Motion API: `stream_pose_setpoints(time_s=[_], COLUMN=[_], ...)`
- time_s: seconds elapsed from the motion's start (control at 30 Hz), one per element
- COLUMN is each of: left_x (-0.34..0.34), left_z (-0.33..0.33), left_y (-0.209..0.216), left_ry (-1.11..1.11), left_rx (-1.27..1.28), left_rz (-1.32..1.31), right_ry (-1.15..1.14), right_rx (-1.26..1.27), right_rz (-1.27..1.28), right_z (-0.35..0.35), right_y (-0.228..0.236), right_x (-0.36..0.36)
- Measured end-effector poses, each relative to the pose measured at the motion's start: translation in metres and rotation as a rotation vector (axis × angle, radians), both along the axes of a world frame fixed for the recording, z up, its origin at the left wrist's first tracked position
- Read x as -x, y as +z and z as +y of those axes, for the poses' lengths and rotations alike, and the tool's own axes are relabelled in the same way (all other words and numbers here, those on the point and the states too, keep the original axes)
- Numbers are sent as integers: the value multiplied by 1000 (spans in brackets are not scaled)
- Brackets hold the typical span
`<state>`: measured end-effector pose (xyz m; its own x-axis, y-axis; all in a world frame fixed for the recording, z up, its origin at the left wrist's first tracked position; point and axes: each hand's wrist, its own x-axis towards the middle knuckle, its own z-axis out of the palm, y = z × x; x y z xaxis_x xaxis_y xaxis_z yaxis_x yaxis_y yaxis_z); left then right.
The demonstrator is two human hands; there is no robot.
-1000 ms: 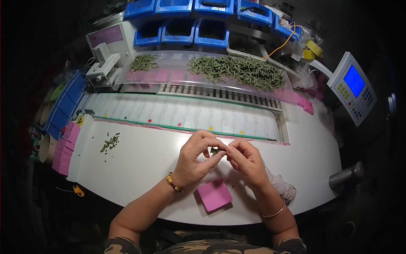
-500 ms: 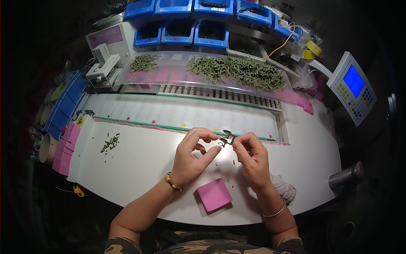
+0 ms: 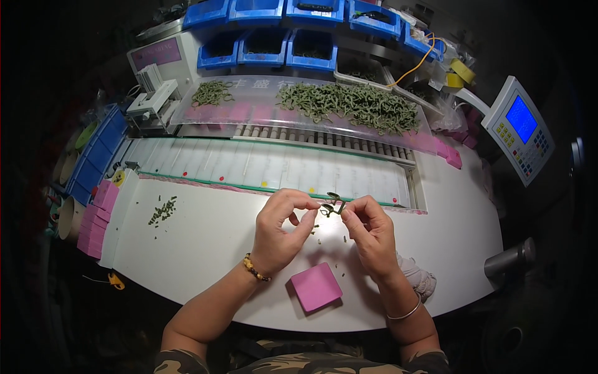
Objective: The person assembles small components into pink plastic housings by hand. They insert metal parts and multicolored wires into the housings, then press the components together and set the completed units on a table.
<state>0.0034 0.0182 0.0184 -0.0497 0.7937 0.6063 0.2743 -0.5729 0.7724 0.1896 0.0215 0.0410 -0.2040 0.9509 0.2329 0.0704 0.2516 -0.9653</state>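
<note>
My right hand pinches a small dark green branched piece between thumb and forefinger; thin loops and oval heads show on it. My left hand is closed in a pinch at the piece's left end. Whether those fingertips touch the piece or hold a tiny bit is too small to tell. Under the hands, small green crumbs lie on the white table. Nearer my body sits a pink square block.
Beyond the hands runs a white conveyor belt with coloured dots. Above it, a clear shelf carries piles of green pieces. Green scraps and stacked pink blocks lie left. A cloth and control panel are right.
My left thumb and forefinger have come together from being apart. A few more green crumbs show below them. The belt's dots have shifted slightly left. My right hand stays nearly still.
</note>
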Motion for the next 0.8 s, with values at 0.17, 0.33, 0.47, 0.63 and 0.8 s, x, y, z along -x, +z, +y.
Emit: stream_pose_setpoints(time_s=[0.17, 0.33, 0.47, 0.63, 0.8], left_x=[-1, 5, 5, 2, -1], left_z=[-3, -3, -2, -4, -2], left_y=[0, -1, -1, 5, 1], left_ry=[-30, -179, -305, -382, -405], left_rx=[231, 433, 587, 638, 564], left_rz=[-219, -390, -430, -367, -399], right_ry=[-70, -133, -184, -267, -281], right_rx=[-78, -263, -395, -650, -652], right_rz=[-101, -224, -332, -533, -577], right_z=[-1, -1, -1, 2, 1], right_y=[3, 2, 6, 1, 4], right_x=[1, 4, 6, 6, 4])
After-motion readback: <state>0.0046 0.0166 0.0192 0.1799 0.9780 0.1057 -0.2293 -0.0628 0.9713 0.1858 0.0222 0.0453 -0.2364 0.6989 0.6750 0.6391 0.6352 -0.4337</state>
